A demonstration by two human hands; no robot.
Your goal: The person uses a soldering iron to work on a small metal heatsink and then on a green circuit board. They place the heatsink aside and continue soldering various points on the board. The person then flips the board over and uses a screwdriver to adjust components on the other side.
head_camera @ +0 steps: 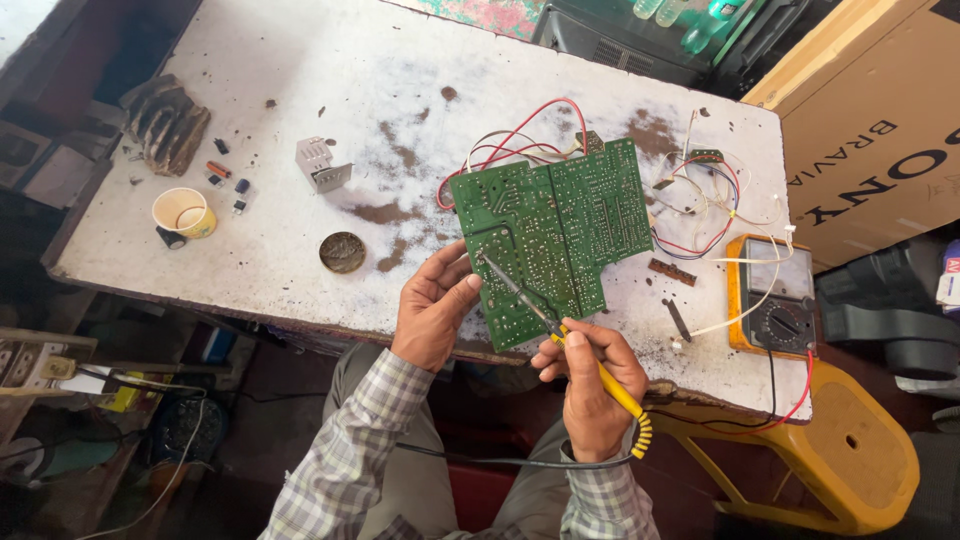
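A green circuit board (560, 225) lies solder side up at the near edge of a worn white table (300, 80), with red and white wires (510, 140) trailing from its far side. My left hand (432, 310) grips the board's near left edge, thumb on top. My right hand (590, 385) holds a yellow-handled soldering iron (545, 318) like a pen. Its metal tip rests on the board near its left middle. The iron's black cable runs down across my lap.
An orange-cased multimeter (770, 295) sits at the right table edge amid loose wires. A paper cup (183, 212), a round flux tin (342, 252), a grey heat sink (322, 163) and small parts lie to the left. A cardboard box (880, 120) and yellow stool (850, 450) stand on the right.
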